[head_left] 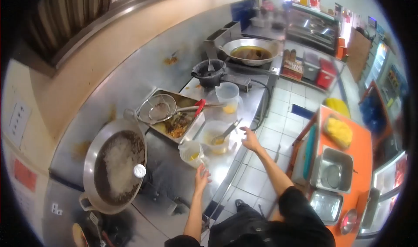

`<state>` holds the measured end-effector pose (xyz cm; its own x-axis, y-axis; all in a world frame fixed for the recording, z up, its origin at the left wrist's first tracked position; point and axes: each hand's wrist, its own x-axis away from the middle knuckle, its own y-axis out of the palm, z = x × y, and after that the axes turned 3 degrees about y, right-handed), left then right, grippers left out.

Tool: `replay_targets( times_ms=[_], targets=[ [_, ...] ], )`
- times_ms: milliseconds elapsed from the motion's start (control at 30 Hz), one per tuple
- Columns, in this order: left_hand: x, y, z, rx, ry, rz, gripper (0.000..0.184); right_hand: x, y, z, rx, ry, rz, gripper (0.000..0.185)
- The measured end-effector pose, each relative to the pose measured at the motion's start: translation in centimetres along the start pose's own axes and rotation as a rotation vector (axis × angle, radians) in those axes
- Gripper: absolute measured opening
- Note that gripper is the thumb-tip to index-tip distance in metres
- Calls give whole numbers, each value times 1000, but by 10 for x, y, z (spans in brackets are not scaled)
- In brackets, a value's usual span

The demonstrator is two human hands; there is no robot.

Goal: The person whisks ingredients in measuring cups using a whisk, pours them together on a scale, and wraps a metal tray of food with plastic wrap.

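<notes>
My left hand (202, 177) is just below a small clear jug (190, 153) with yellow liquid; its fingers are apart and hold nothing. To the right of a larger plastic container (209, 136), my right hand (249, 138) is raised, fingers spread and empty. A ladle (227, 131) leans in that container, its handle near my right hand. Behind stands a taller measuring jug (227, 94) with some yellow content. A metal tray (198, 127) of fried bits lies to the left, with a wire strainer (157, 108) and red-handled tongs (200, 107) across it.
A large wok (92, 160) of foaming oil is at the left. Farther back are a dark pot (209, 75) and another wok (249, 44) with oil. On the right, an orange table (357, 160) bears metal pans and a yellow cloth-like bundle (338, 132).
</notes>
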<state>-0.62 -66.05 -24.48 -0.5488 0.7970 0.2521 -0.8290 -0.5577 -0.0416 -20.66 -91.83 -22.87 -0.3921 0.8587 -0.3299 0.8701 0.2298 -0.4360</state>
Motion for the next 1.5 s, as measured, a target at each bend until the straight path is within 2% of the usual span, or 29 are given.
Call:
replay_targets(
  times_ms=[33,100,133,200,267,333,367,400,467,500,567,667,733,767,833,867,933,1000,1067,1100,1133,1167,1233,1300,1333,1400,1467,1500],
  targets=[
    [-7,3,0,61,7,12,51,-22,6,8,-19,-1,6,48],
    [0,10,3,17,-28,76,47,-55,21,24,62,-238,-103,51],
    [5,15,8,-1,-62,131,43,-67,20,21,55,-231,-99,51],
    [19,16,-11,-78,-83,129,39,-87,8,7,111,-17,-525,43],
    [23,29,-11,-146,-108,122,36,-97,11,10,180,-13,-539,36],
    [30,53,2,10,-46,-67,25,-103,18,30,202,-68,-568,32],
    [17,64,-1,87,-12,-148,39,-105,10,25,195,-38,-580,27],
    [6,80,10,107,-16,-152,39,-108,9,29,214,-35,-588,27],
    [-19,121,37,207,111,-32,65,-115,0,37,212,-136,-454,25],
    [-34,135,48,226,99,-22,65,-118,-8,37,198,-137,-452,30],
    [-73,146,66,401,-118,88,87,-125,-17,38,254,-132,-406,35],
    [-118,161,56,462,-116,129,90,-150,-25,43,397,-124,-311,59],
    [-137,174,58,446,-89,190,88,-172,-29,42,466,-277,-162,81],
    [-146,179,63,418,-56,204,88,-186,-33,39,457,-285,-192,81],
    [-149,195,86,365,-18,287,85,-203,-37,39,462,-154,-272,102],
    [-156,204,85,372,-28,329,85,-211,-35,54,447,-171,-310,102],
    [-177,207,78,368,-86,295,79,-230,-16,93,350,-218,-339,92],
    [-190,218,57,355,-111,386,72,-242,-13,110,285,-540,-336,90],
    [-206,230,33,290,-7,474,72,-251,-14,95,93,-265,-486,80],
    [-206,230,52,187,-74,425,68,-248,-8,98,122,-314,-363,74],
    [-202,227,68,92,-157,344,64,-249,-4,104,12,-159,-419,59],
    [-189,229,84,128,-178,421,64,-250,-1,113,-15,-66,-452,45],
    [-184,236,114,15,-94,450,59,-250,-5,108,-43,-124,-491,42],
    [-180,241,117,102,-84,479,55,-252,-11,111,-86,-159,-453,37],
    [-172,243,114,171,-69,493,51,-249,-13,119,-86,-169,-458,37],
    [-151,236,73,60,79,555,36,-240,-22,136,-102,-195,-404,34],
    [-104,220,75,18,27,740,24,-232,-36,142,-87,-151,-420,34],
    [-87,210,61,39,69,899,21,-226,-39,141,-74,-100,-428,33]
  ],
)
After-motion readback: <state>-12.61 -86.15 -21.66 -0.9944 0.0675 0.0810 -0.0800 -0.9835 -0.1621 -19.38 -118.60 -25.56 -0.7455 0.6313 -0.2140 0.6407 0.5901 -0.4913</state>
